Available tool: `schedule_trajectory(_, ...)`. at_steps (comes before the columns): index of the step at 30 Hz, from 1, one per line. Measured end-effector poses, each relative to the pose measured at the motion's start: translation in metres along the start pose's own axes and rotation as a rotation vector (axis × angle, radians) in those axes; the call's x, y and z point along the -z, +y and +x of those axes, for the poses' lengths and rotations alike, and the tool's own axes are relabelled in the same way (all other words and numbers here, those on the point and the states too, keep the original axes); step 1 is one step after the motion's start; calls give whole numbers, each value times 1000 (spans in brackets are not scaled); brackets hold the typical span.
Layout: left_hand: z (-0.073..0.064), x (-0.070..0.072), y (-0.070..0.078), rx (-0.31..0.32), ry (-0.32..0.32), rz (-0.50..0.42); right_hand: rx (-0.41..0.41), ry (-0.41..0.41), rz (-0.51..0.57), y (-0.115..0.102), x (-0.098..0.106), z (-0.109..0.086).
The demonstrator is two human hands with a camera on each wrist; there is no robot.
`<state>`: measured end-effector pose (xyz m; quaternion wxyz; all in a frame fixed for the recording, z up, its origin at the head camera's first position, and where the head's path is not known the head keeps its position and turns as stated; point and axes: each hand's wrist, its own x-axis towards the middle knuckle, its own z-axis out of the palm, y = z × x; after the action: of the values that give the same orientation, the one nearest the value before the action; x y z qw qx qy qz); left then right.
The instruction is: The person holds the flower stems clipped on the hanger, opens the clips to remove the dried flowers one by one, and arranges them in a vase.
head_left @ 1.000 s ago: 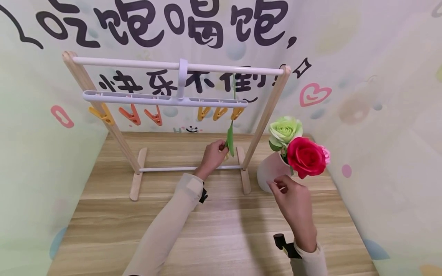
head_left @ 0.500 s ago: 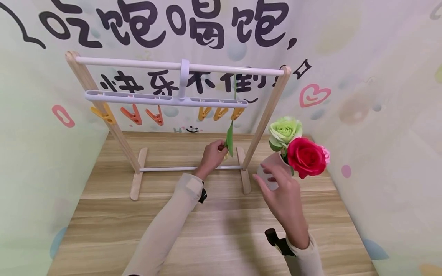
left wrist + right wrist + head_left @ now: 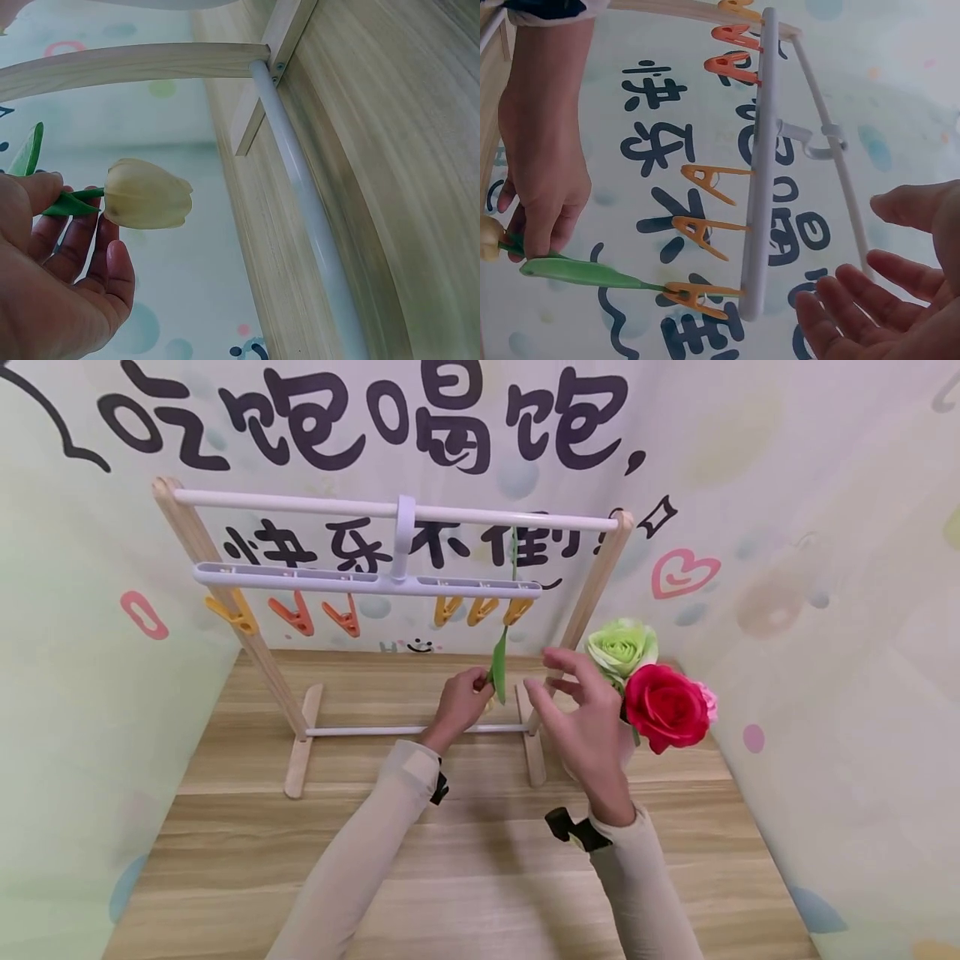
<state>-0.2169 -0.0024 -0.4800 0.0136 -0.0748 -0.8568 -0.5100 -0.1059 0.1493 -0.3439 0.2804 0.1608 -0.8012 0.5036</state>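
A cream tulip [image 3: 148, 193] hangs bloom-down, its green leaf [image 3: 499, 668] and stem in line below the rightmost yellow clip [image 3: 518, 611]. That clip grips the stem in the right wrist view, and the stem's tail sticks up behind the hanger [image 3: 300, 579]. Just above the bloom, my left hand [image 3: 461, 702] pinches the stem between thumb and fingers. My right hand [image 3: 585, 722] is in the air before the rack's right post, thumb and fingers apart. Nothing is between them, and in the right wrist view the palm [image 3: 922, 322] faces the hanger's clip end.
The hanger hooks over the white top rod [image 3: 300, 507] of a wooden stand. More yellow and orange clips [image 3: 292, 613] hang along it. Right of the stand, behind my right hand, is a vase with a red rose [image 3: 667, 706] and a green rose [image 3: 622, 647]. Patterned walls enclose the table [image 3: 450, 877].
My right hand has left its place by the vase, moving up and left toward the stand while its fingers spread. My left hand keeps its pinch on the tulip stem.
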Motion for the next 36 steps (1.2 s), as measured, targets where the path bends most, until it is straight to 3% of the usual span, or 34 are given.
schedule_trajectory(10,-3,2,-2,-10,-13,0,-92,89,74,21,-32,29)
schedule_trajectory(24,-4,1,-3,-25,-28,5,-182,210,-2,68,-64,62)
schedule_trajectory(36,-2,0,-4,-33,-40,47,-247,221,-68,79,-73,76)
